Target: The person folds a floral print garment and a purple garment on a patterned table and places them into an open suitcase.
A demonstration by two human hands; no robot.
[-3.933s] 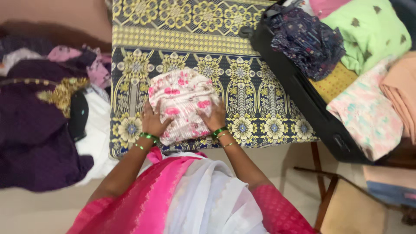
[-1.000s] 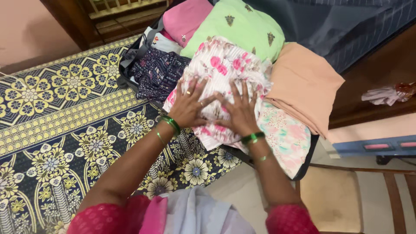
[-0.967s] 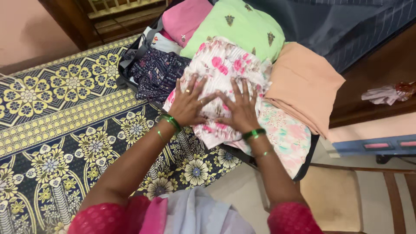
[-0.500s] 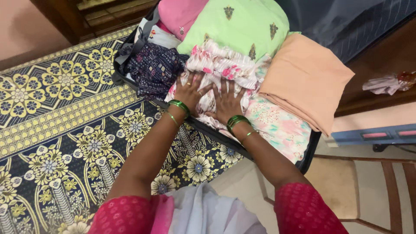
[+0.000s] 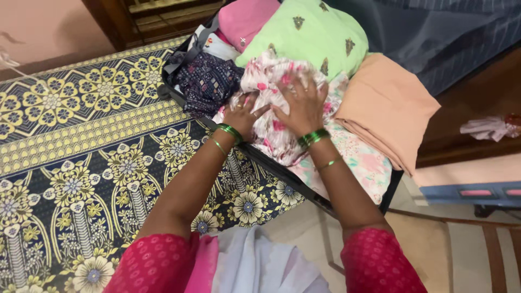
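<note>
The white pink-flowered garment, carried from the patterned bed moments earlier, is being pressed into the black suitcase; left hand and right hand are lying flat, gripping nothing.

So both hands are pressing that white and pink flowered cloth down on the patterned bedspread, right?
Not quite. The head view shows both hands, left and right, pressing the flowered cloth down in the open suitcase, on other folded clothes, not on the bedspread.
</note>
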